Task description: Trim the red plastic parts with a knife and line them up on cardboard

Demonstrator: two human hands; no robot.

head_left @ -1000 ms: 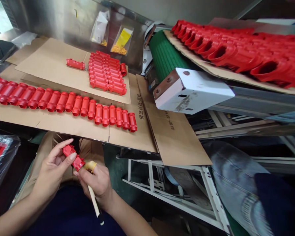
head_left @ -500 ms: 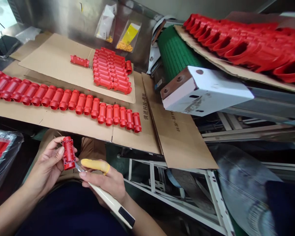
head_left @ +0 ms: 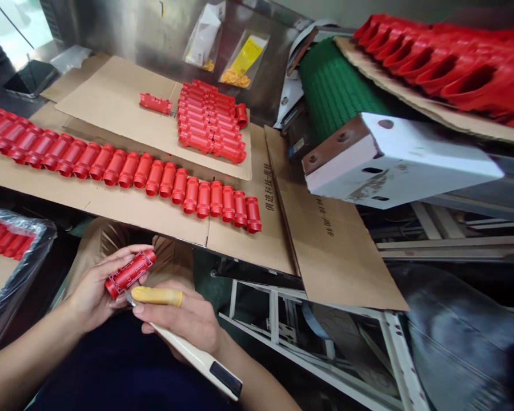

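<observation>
My left hand is closed round a red plastic tubular part, which lies tilted with its upper end to the right. My right hand, with a yellow finger cot on one finger, grips a white-handled knife. The small metal blade is close to the lower end of the part; whether it touches I cannot tell. Above the hands, a long row of similar red parts lies side by side along the cardboard.
A raised cardboard sheet bears a stacked group of red parts. To the right stands a green conveyor belt with a white metal bracket. Bags of yellow finger cots hang behind. A plastic-lined box is at left.
The red part has turned from nearly upright to slanted, its top leaning right. The knife blade has stayed near its lower end. The whole view has shifted slightly.
</observation>
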